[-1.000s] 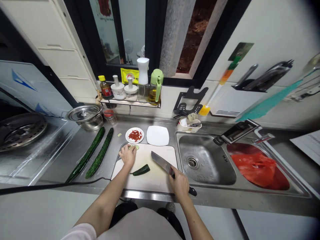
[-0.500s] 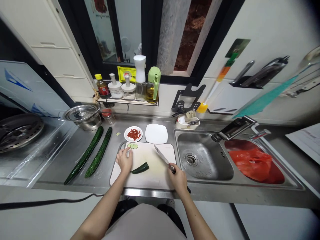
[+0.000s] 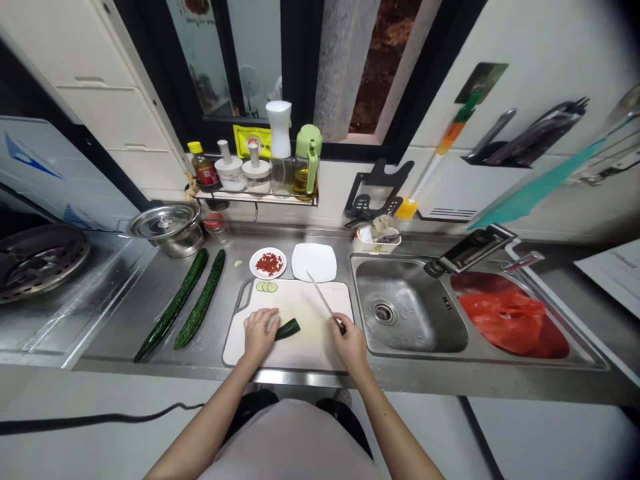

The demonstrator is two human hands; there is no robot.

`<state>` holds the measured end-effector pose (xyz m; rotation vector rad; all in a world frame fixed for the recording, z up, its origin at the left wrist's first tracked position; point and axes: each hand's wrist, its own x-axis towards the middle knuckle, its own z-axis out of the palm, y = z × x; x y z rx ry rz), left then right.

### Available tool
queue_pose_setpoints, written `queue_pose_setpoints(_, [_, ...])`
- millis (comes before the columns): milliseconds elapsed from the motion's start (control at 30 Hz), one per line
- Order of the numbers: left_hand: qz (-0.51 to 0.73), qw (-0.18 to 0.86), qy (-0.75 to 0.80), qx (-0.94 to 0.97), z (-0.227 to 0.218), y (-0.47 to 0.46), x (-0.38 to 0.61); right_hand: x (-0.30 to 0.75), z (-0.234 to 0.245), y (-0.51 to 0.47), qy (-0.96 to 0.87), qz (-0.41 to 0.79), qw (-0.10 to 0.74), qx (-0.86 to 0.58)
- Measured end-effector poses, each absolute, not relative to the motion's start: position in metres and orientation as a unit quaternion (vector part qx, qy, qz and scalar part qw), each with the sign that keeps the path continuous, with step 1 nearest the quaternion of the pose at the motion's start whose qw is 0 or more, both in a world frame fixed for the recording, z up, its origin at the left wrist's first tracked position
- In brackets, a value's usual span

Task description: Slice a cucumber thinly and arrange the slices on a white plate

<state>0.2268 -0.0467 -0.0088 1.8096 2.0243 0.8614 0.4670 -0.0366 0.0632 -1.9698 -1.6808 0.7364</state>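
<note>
My left hand point(image 3: 259, 333) rests on the white cutting board point(image 3: 310, 357), its fingers closed over the near end of a dark green cucumber piece point(image 3: 289, 329). The cut end of that piece points right, and the rest is hidden under the hand. In my right hand point(image 3: 349, 341) is a kitchen knife point(image 3: 321, 298) gripped by its handle. The blade slants up and left above the board, apart from the cucumber. A few thin cucumber slices point(image 3: 267, 287) lie overlapped at the board's upper left.
Two whole cucumbers point(image 3: 176, 300) lie left of the board. Behind it sit a small plate of red bits point(image 3: 254, 264) and a white square plate point(image 3: 314, 262). To the right is a steel sink point(image 3: 400, 337); a lidded pot point(image 3: 173, 243) stands back left.
My left hand has moved from beside the slices down and right onto the cucumber piece. My right hand, still holding the knife, has shifted slightly up and left.
</note>
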Motion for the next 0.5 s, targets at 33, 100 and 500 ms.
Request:
queue_pose_setpoints(33, [0.290, 0.156, 0.686, 0.649, -0.007, -0.048, 0.229, 0.466, 0.062, -0.037, -0.613, 0.269, 0.218, -0.710])
queue_pose_setpoints(100, [0.268, 0.179, 0.649, 0.689, -0.005, -0.050, 0.233, 0.463, 0.061, -0.038, -0.624, 0.269, 0.205, -0.704])
queue_pose_setpoints(500, [0.227, 0.196, 0.601, 0.741, -0.011, -0.051, 0.243, 0.453, 0.059, -0.046, -0.678, 0.205, 0.030, -0.706])
